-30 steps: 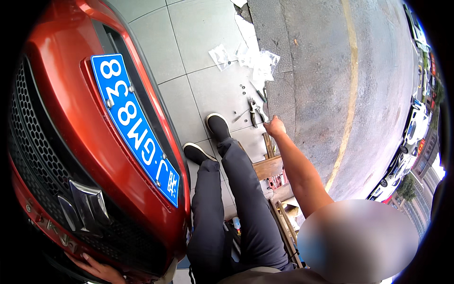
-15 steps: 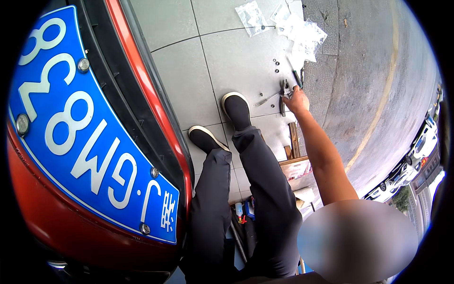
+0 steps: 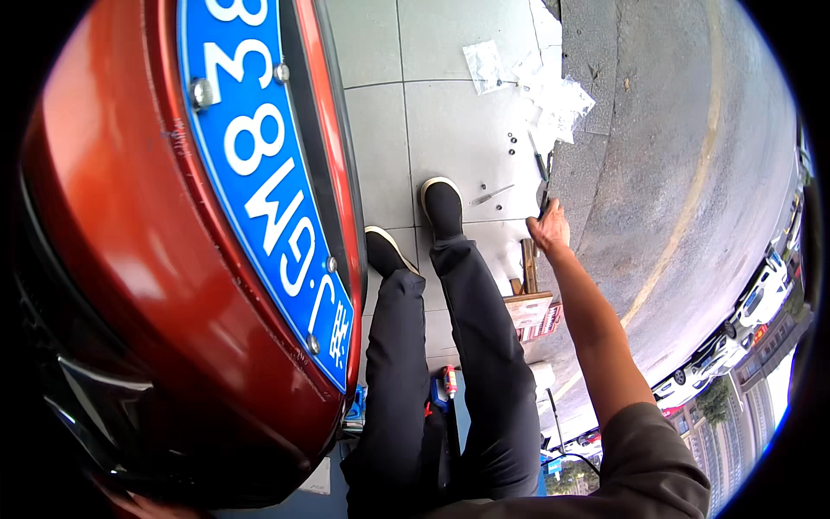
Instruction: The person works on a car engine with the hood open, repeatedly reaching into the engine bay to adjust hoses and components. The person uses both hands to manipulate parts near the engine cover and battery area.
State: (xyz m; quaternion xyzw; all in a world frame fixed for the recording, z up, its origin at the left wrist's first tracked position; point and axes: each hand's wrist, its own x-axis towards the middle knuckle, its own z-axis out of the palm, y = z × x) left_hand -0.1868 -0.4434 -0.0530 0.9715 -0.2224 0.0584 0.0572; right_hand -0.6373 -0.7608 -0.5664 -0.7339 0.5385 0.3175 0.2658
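My right hand is closed round a pair of pliers, low over the floor where the pale tiles meet the grey pavement. Just beyond it lies a dark-handled tool. A slim screwdriver rests on the tiles to its left, with small black round parts scattered around. At the bottom left, a sliver of skin, seemingly my left hand, shows beside the red car's bumper; its fingers cannot be made out.
The car's blue licence plate fills the left side. Clear plastic bags lie on the far tiles. Near my right forearm stands a small wooden stool. My black shoes rest on the tiles. Bottles and tools sit between my legs.
My right hand has drawn back toward me with the pliers, away from the screwdriver. The view has shifted, showing more of the car's bumper.
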